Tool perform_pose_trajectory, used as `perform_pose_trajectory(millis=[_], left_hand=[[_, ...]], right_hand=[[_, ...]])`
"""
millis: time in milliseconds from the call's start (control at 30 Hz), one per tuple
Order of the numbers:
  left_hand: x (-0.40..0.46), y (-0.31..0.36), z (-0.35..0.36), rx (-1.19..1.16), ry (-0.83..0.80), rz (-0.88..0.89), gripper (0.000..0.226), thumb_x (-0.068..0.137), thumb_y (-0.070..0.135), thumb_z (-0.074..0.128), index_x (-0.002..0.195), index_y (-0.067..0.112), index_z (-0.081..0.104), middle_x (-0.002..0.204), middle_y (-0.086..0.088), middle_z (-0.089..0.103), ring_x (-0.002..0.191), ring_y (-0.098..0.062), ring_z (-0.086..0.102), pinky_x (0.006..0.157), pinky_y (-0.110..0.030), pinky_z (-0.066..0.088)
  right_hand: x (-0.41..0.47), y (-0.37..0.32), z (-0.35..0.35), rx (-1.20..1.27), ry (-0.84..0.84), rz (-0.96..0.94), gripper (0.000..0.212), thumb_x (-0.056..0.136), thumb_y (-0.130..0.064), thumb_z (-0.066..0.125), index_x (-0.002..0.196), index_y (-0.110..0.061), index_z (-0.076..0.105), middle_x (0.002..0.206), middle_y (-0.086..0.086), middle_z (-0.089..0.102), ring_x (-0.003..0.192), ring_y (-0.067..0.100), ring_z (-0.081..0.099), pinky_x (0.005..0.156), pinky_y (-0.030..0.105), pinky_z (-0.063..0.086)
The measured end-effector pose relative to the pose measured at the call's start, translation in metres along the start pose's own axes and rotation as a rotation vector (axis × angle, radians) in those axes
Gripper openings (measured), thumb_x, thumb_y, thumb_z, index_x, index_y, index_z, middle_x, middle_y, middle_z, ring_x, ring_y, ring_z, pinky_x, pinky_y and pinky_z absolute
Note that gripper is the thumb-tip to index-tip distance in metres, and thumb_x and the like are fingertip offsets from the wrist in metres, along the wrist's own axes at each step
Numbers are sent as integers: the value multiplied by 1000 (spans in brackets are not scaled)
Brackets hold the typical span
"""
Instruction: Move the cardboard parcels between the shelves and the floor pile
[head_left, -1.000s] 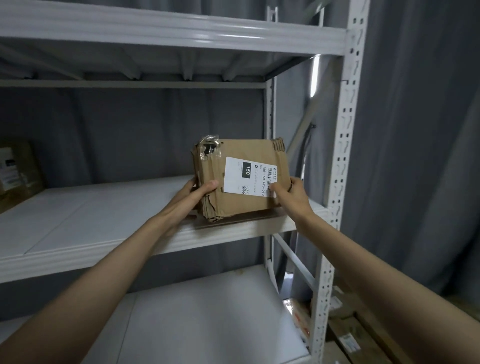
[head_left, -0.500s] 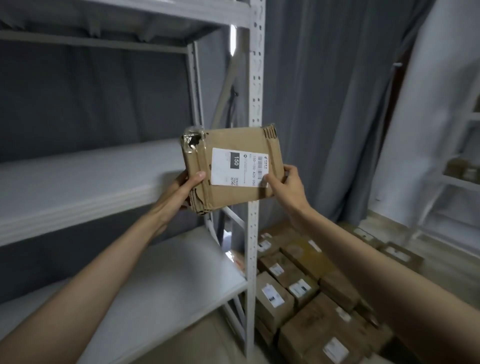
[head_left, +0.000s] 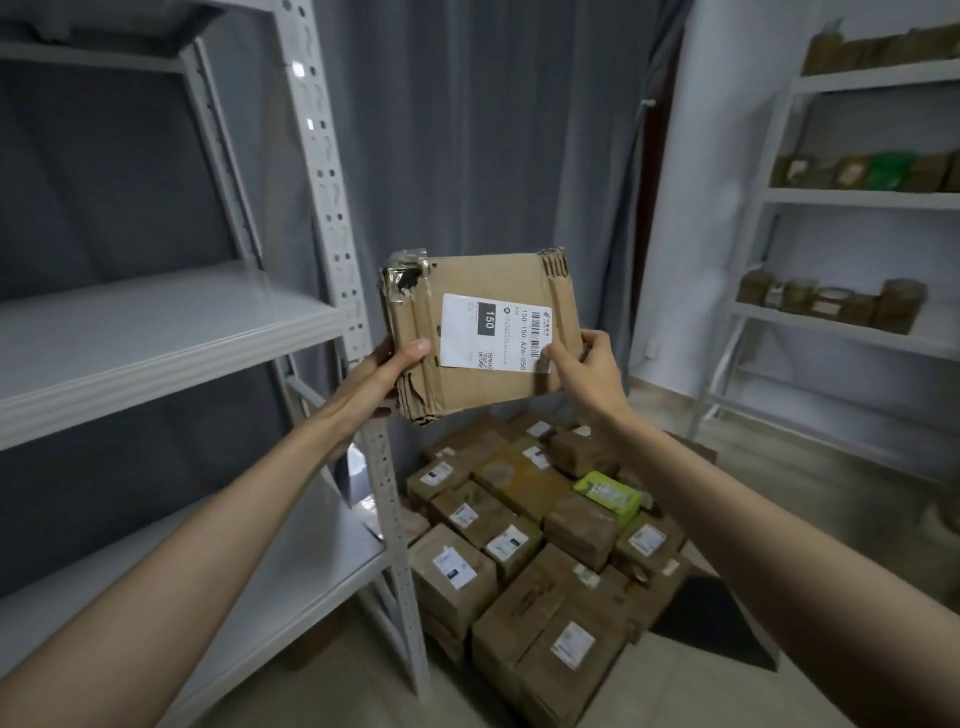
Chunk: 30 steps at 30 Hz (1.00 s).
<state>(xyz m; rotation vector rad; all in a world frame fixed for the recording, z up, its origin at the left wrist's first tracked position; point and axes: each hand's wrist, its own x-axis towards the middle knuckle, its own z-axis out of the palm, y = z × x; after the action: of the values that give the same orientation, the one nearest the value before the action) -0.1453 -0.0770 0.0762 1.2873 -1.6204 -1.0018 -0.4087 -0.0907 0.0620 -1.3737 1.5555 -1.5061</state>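
Held at centre frame, the cardboard parcel (head_left: 480, 338) is pinched at its lower corners by the left hand (head_left: 387, 371) and right hand (head_left: 584, 371), fingers curled round its edges. Best lowered level onto the floor pile (head_left: 540, 540) at lower centre, keeping both grips firm.

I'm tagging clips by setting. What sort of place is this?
Probably a parcel storeroom or small sorting depot: bare metal shelving, a floor pile of labelled cardboard parcels, more packages on a far rack.
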Motion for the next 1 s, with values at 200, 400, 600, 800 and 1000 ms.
perform_pose_trajectory(millis=[200, 400, 600, 800, 1000], left_hand=[[61, 21, 113, -105, 26, -23, 72, 74, 81, 59, 137, 46, 50, 113, 20, 71, 103, -5, 68, 99, -42, 51], [108, 33, 215, -134, 15, -26, 90, 71, 83, 58, 149, 41, 39, 143, 11, 56, 129, -15, 54, 112, -51, 40], [162, 44, 274, -63, -37, -101, 107, 64, 89, 56, 154, 36, 32, 153, 6, 45, 137, -19, 46, 115, -53, 35], [237, 41, 316, -32, -53, -161, 115, 59, 91, 57, 154, 31, 31, 153, 0, 45, 136, -24, 47, 113, -54, 37], [341, 16, 358, -47, -35, -166, 113, 59, 91, 55, 152, 32, 34, 149, 1, 49, 134, -24, 48, 113, -54, 37]], right_hand=[[67, 42, -92, -18, -9, 33, 52, 90, -38, 66, 132, -18, 42, 129, 4, 54, 117, 23, 56, 101, 48, 52], [127, 90, -170, -13, 2, 73, 50, 94, -33, 64, 135, -15, 43, 131, 5, 56, 116, 21, 57, 95, 38, 54], [181, 138, -214, 81, -32, 168, 45, 98, -30, 61, 135, -14, 40, 127, 6, 56, 98, 11, 58, 63, 18, 45], [252, 179, -233, 85, -27, 199, 46, 98, -33, 61, 135, -14, 41, 130, 7, 57, 113, 21, 59, 78, 27, 51], [357, 226, -232, 75, -73, 221, 44, 99, -34, 61, 133, -17, 40, 130, 6, 58, 111, 19, 61, 61, 17, 47]])
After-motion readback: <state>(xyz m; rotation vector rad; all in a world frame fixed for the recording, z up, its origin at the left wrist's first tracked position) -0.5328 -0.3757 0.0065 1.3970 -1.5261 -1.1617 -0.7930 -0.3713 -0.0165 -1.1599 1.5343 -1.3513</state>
